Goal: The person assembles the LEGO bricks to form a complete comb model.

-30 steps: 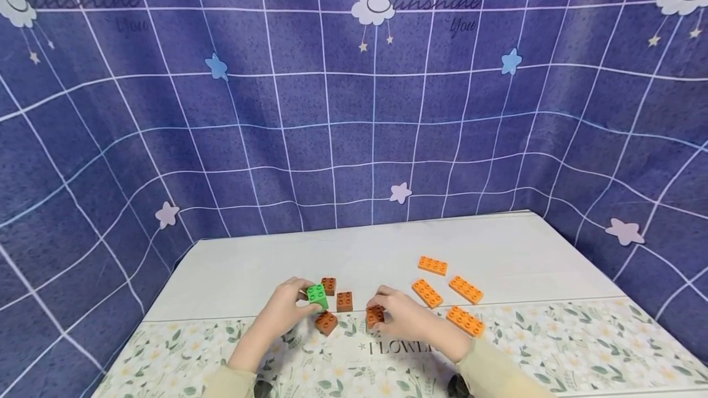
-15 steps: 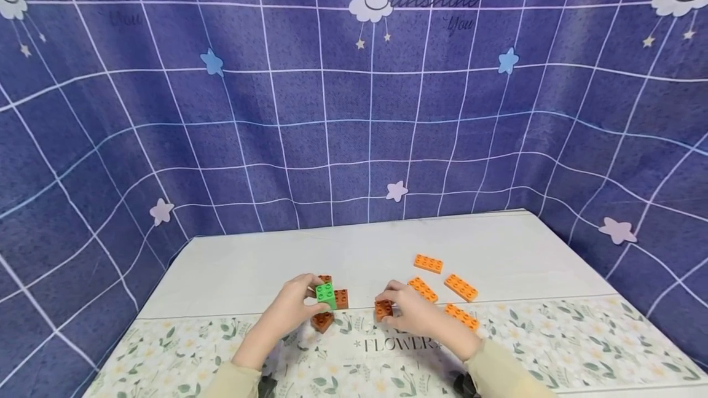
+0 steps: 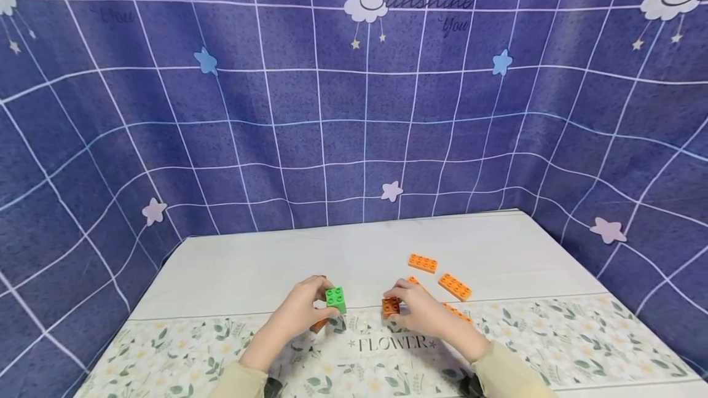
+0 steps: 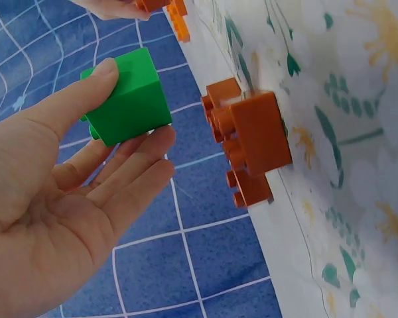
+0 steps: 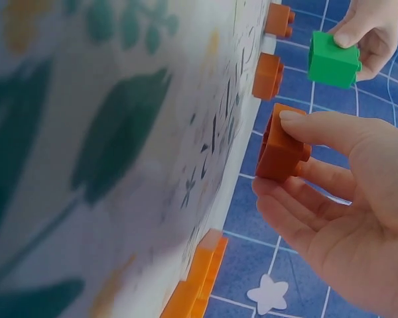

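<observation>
My left hand (image 3: 302,306) pinches a green toy building brick (image 3: 335,300) between thumb and fingers, its studs facing up in the head view. In the left wrist view this green brick hangs in the air beside several reddish-brown bricks (image 4: 262,132) on the table. From the head, those bricks are mostly behind the left hand, with one brown brick (image 3: 319,325) peeking out below it. To the right, my right hand (image 3: 418,312) holds another reddish-brown brick (image 3: 390,307) by its sides. The right wrist view shows that brown brick (image 5: 280,146) tilted and off the table, its hollow underside partly visible.
Several flat orange bricks (image 3: 455,287) lie at the right, two of them partly covered by the right hand. A white and floral cloth (image 3: 265,263) covers the table. Behind it hangs a blue grid-patterned curtain (image 3: 343,140).
My left hand has carried the green brick to the right, now covering most of the brown bricks. The right hand has drawn its brown brick slightly right and back. The head view has shifted a little.
</observation>
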The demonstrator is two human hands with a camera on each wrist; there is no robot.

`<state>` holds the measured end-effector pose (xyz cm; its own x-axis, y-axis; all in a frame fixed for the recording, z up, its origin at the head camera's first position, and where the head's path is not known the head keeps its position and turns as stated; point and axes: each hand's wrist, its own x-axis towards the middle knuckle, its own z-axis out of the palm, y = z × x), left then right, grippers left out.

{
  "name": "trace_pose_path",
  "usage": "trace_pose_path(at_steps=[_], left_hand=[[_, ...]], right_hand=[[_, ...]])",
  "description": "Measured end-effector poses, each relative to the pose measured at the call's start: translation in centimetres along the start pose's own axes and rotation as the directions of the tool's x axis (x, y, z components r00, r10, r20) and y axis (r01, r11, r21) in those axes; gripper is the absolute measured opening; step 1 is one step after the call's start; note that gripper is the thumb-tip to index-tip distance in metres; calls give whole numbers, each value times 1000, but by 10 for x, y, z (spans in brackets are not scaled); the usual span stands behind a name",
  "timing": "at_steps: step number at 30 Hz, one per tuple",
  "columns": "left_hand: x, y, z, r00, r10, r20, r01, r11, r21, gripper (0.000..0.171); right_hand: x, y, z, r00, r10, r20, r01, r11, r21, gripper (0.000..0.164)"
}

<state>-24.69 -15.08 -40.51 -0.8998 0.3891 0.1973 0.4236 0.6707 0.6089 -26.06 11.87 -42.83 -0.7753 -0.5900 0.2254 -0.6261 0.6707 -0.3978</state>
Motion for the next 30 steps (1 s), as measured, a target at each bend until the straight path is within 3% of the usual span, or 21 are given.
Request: trace_pose_path(at_steps=[9,17,24,30], left_hand=[[5,4,7,999,14,44,-13,999,-38,31],[7,9,13,998,2,59,-2,1000,-5,33],[12,15,20,997,10,73,-12,1000,26,37],[15,19,26,995,28,91,-29,1000,10,41]], right_hand=[[-6,4,-4,1000,5,-26,-6,1000,-12,34],[-10,8,-6,998,3,-62,-4,1000,-12,35],[-14,13,-9,994,-48,-95,44,998,-38,34],[-19,14,-15,997,5,-82,-4,1000,10,37]])
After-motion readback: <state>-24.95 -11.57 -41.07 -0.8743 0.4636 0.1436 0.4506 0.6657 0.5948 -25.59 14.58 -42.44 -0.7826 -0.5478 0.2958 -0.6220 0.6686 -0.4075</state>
